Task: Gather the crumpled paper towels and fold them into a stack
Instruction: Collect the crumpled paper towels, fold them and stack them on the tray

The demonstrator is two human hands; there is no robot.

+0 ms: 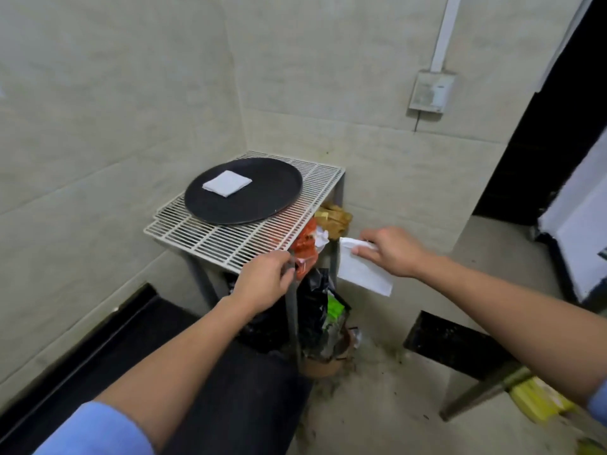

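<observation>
The right hand pinches the upper edge of a flat white paper towel sheet between thumb and curled fingers, and the sheet hangs down below the hand in the air, touching nothing else. The left hand is level with it and apart from it. Its fingers are curled at the near corner of the desk, a white wire grid top on grey metal legs. Whether this hand grips the corner or anything else cannot be told. Both forearms are bare, with blue sleeves at the bottom edge of the view.

Between the two hands, just under the desk's edge, a red and orange plastic wrapper sticks out, with a crumpled white paper towel wad beside it and some brown paper packaging just beyond. Below the hands a crinkled black plastic bag and a green packet spill over a brown round bin on the floor.

Beyond the left hand, a round black tray lies flat on the desk top, and a white paper towel folded into a neat square rests on the tray's far side. Far beyond the right hand, a grey wall box is fixed to the tiled wall.
</observation>
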